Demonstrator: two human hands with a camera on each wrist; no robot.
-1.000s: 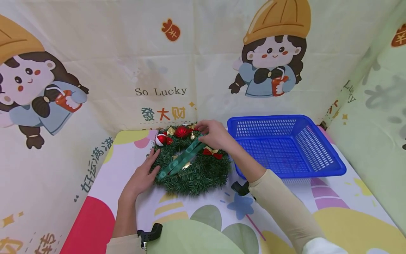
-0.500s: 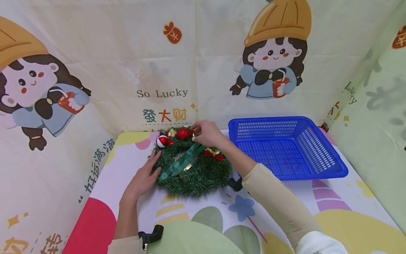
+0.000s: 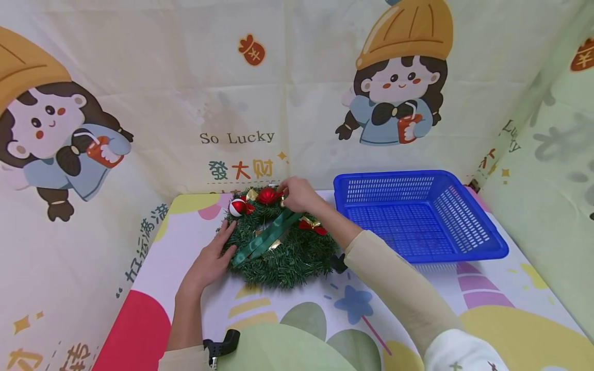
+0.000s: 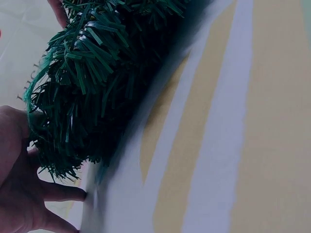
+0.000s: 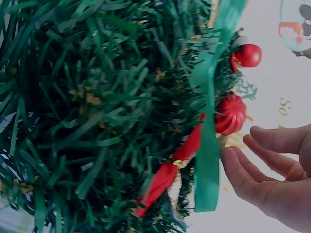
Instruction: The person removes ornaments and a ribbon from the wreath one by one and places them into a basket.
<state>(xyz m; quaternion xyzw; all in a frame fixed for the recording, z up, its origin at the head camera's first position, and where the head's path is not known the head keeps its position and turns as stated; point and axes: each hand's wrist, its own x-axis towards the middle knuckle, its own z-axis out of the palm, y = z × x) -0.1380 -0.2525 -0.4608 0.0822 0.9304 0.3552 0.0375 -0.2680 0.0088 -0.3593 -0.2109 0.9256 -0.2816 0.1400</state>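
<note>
A green Christmas wreath [image 3: 292, 263] lies on the table, with a green ribbon [image 3: 271, 234] running diagonally across it. Red ornaments [image 3: 268, 196], a red-and-white ball [image 3: 237, 207] and a red bow [image 3: 313, 225] decorate its far and right sides. My left hand [image 3: 211, 260] rests against the wreath's left side with fingers spread; the left wrist view shows that hand [image 4: 22, 174] beside the bristly edge. At the far right of the wreath, my right hand [image 3: 299, 196] reaches beside a small gold ball [image 5: 222, 141]. Its fingertips are bent but apart, with nothing visible between them.
A blue plastic basket [image 3: 417, 216] stands right of the wreath, behind my right forearm. The patterned tablecloth [image 3: 306, 355] spreads in front of the wreath. A printed cloth backdrop [image 3: 306, 103] rises along the table's far edge.
My right hand has shifted slightly left towards the red ornaments and away from the ribbon's end, which has dropped lower onto the wreath. The left hand keeps its place on the wreath.
</note>
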